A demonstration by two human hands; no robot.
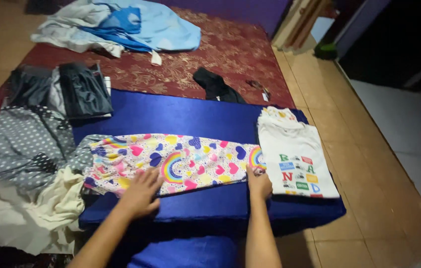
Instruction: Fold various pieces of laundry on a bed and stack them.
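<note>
A person's left hand lies flat, fingers spread, on heart-and-rainbow patterned trousers stretched across a blue mattress. The right hand pinches their end hem. A folded white shirt sits beside them; rumpled clothes wait unfolded at left.

A patterned garment — white with coloured hearts and rainbows — lies stretched flat across a blue mat. The left hand presses flat on its near left part, fingers spread; the right hand pinches its right end, just beside a folded white shirt with coloured printed blocks. Left of the mat sit a grey polka-dot cloth, a cream cloth and dark folded clothes. Farther back — on a red patterned mattress — lie a light blue heap and a small black item.
</note>
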